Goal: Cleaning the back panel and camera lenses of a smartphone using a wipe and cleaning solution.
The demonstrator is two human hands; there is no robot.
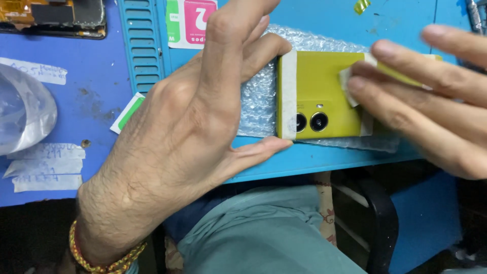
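A yellow-green phone (324,94) lies face down on a sheet of bubble wrap (258,96), w/ its 2 round camera lenses (310,122) facing up, near the front edge of the blue table (324,157). The left hand (187,127) is at the phone's left end. Its grip is wide open: thumb tip touching the near corner of the phone, one finger bent onto the far corner, other fingers spread & lifted up in the air. So it steadies the phone btwn thumb & finger, not a full grab. A strip of white tape (288,94) runs across the phone's left end, right by those fingers. The right hand (431,101) comes in from the right, a bit blurry. Its fingers are flat & stretched out, pressing on a small white pad (348,83) on the phone's back; can't tell if it pinches the pad or just pushes on it. On the left wrist is a red & yellow thread band (101,259). Far left on the table: a clear plastic bag (23,109), some paper tape labels (45,167), an opened-up phone (53,18) at the top corner, & a pink & green wipe packet (193,23) near the ribbed blue mat edge (142,48). Person's grey-green trousers (264,233) show below the table.
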